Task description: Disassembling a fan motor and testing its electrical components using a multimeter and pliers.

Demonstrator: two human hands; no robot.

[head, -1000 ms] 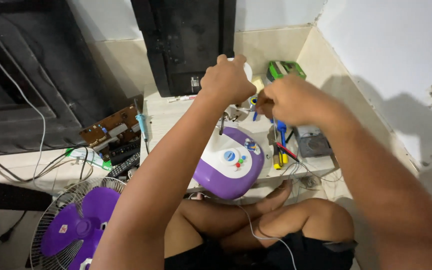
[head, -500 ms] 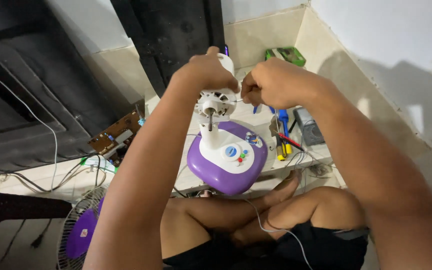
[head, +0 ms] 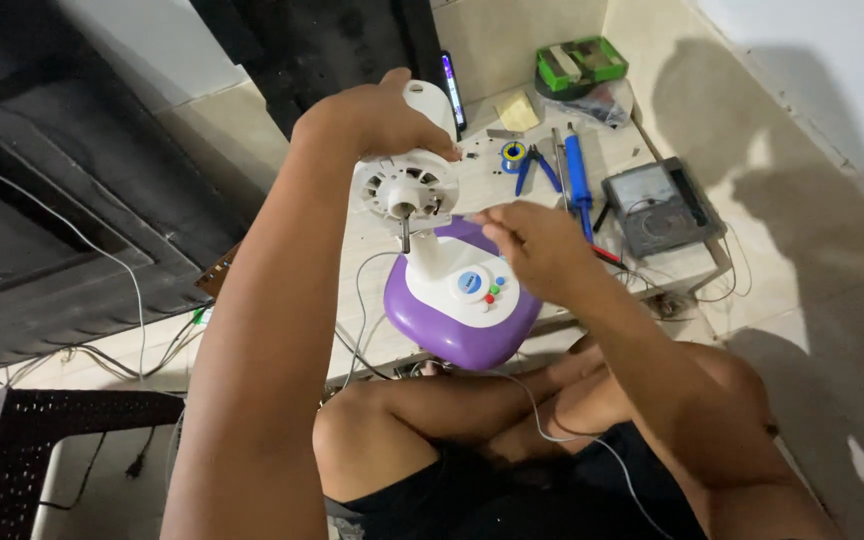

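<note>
While seated cross-legged, left hand (head: 377,115) clamped around white fan motor housing (head: 407,185), right hand (head: 537,245) fingertips pinched beside it, purple fan base (head: 457,320) below.

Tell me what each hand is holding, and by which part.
The left hand grips the white fan motor head by its top rear housing. The right hand hovers beside the motor; whether its fingers pinch anything cannot be told.

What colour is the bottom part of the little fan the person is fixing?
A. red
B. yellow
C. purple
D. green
C: the fan's base is purple with a white panel of buttons on top, standing below the white motor that the left hand grips.
</note>
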